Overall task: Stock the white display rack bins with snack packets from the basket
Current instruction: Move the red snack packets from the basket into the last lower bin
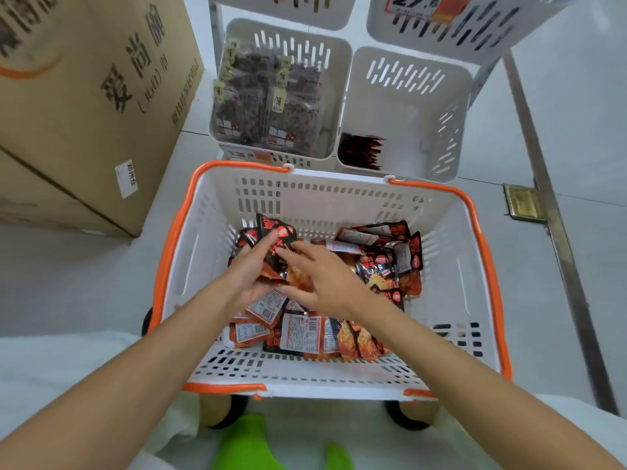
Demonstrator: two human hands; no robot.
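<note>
1. Snack packets (380, 266): flat glossy pouches, black and red, some showing white printed labels. They are lying heaped in the basket (339, 195), too overlapped to count.
2. Left hand (251, 269) is gripping a bunch of packets (276, 247) above the heap. Right hand (327, 283), fingers fairly straight, is touching that bunch.
3. One basket: white slotted plastic, orange rim.
4. Four white slotted bins are showing. The near left bin (339, 83) is holding dark packs, and the near right bin (407, 106) a few standing red-black packets (359, 150).

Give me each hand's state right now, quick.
Left hand: grips a few snack packets inside the basket.
Right hand: open, fingers straight, touching those packets.
</note>
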